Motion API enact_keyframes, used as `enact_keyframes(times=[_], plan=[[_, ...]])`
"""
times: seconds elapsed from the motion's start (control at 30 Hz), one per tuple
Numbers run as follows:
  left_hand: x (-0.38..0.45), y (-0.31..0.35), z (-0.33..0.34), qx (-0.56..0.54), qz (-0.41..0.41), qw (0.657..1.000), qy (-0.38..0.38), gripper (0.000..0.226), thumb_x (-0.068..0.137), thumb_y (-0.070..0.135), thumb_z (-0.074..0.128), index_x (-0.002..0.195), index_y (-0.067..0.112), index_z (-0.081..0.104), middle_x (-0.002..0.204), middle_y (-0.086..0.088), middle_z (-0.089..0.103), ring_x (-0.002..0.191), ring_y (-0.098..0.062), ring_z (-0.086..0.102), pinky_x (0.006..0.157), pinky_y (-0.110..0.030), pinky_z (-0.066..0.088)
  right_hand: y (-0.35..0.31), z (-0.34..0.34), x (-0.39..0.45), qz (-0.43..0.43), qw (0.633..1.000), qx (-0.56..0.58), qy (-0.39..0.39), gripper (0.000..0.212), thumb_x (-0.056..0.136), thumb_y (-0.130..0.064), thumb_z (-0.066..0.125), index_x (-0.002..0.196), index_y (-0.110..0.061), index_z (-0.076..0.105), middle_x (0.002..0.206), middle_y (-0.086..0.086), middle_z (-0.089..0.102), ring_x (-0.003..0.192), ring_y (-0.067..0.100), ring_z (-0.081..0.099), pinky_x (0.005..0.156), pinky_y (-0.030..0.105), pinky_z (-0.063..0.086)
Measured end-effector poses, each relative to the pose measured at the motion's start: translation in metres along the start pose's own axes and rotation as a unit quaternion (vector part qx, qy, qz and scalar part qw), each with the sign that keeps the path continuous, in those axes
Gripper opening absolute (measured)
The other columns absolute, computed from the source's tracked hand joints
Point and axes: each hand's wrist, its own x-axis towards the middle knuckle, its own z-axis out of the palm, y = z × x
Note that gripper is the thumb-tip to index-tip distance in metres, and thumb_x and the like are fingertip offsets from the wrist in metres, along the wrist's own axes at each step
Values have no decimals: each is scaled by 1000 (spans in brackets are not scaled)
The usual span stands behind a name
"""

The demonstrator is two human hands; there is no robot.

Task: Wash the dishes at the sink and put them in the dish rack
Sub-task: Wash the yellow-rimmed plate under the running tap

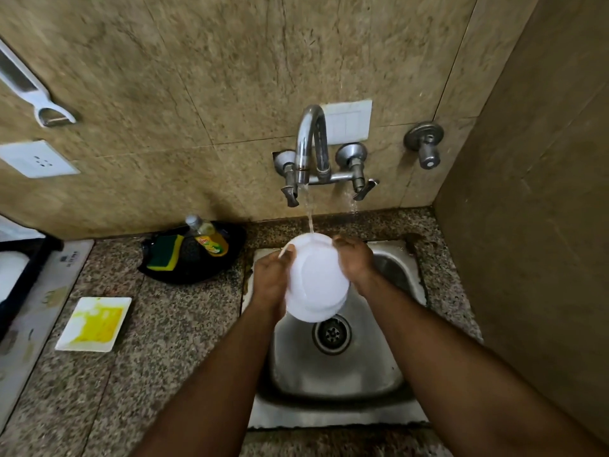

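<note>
Steel sink (333,367), frame centre: my left hand (268,278) and right hand (354,258) grip a white plate (316,282) under running tap (311,143) water.

I hold a white plate (316,278) over the sink (333,367) under the tap's (309,143) stream, left hand (268,285) and right hand (354,262) gripping opposite edges; a yellow-stained dish (94,324) lies on the counter (158,341).

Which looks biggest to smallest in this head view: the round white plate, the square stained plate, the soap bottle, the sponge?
1. Round white plate, though nearest the camera.
2. Square stained plate.
3. Soap bottle and sponge look alike.
</note>
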Motion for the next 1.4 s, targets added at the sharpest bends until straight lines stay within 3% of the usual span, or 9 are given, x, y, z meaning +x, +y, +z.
enact_keyframes(times=[0.1, 0.27, 0.37, 0.5, 0.63, 0.8, 0.93, 1.17, 1.4], plan=[[4, -1, -9, -113, -41, 991, 55, 32, 90, 33, 74, 108, 6, 75, 111, -14, 77, 101, -38, 72, 88, -64, 57, -2, -9, -23, 158, 974, 129, -101, 43, 100, -57, 51, 109, -19, 70, 99, 5, 75, 95, 27, 67, 84, 43, 55], [17, -8, -15, -30, -87, 989, 117, 34, 93, 43, 66, 110, 15, 73, 116, -9, 75, 103, -33, 70, 92, -56, 59, -3, -10, -33, 100, 945, 287, -121, 30, 103, -28, 59, 125, -8, 66, 115, 13, 75, 102, 33, 69, 87, 50, 58], [13, -14, -12, 27, -140, 984, 106, 30, 97, 48, 55, 105, 21, 66, 116, -8, 70, 100, -34, 68, 79, -51, 62, -14, -12, -39, 40, 970, 218, -103, 16, 102, -20, 62, 115, -12, 67, 111, 9, 72, 98, 30, 67, 77, 40, 56], [6, -22, 1, 38, -167, 985, 36, 48, 102, 55, 46, 133, 21, 61, 128, -8, 65, 116, -35, 63, 73, -37, 53, -20, -8, -39, -24, 995, 43, -92, 16, 99, -19, 63, 110, -8, 67, 108, 9, 71, 96, 23, 65, 92, 48, 56], [-11, -20, 21, 167, -35, 985, -23, 41, 105, 39, 48, 133, 14, 63, 135, -11, 66, 125, -31, 62, 92, -37, 52, -16, 2, -42, -43, 995, 28, -83, 18, 92, -16, 64, 107, -11, 73, 106, 15, 75, 97, 31, 71, 92, 56, 58], [-31, -27, 27, 386, 161, 907, -53, 61, 103, 44, 55, 156, 16, 42, 159, -10, 43, 148, -25, 38, 122, -29, 27, -12, -9, -35, 68, 950, 304, -19, 23, 101, -7, 57, 122, -1, 64, 112, 22, 71, 89, 35, 71, 71, 45, 61], [-35, -26, 22, 428, 243, 869, -61, 73, 98, 47, 49, 158, 9, 34, 168, -12, 24, 156, -24, 19, 123, -24, 10, 3, -16, -38, 106, 906, 411, 0, 31, 107, -14, 50, 135, -2, 55, 123, 19, 65, 93, 32, 67, 67, 44, 57], [-17, -15, 22, 405, 76, 909, -63, 86, 97, 69, 41, 161, 12, 26, 169, -13, 22, 155, -27, 23, 128, -39, 17, 18, -11, -55, 53, 943, 327, -9, 18, 104, -17, 56, 118, -15, 68, 120, 15, 72, 105, 35, 70, 89, 54, 59], [-16, -2, 15, 51, -158, 984, -69, 73, 94, 76, 40, 119, 13, 68, 110, -13, 75, 100, -32, 71, 77, -43, 59, -2, 0, -79, -185, 977, -71, -79, 29, 93, -19, 70, 122, -19, 67, 110, -1, 73, 99, 18, 69, 88, 40, 58]])
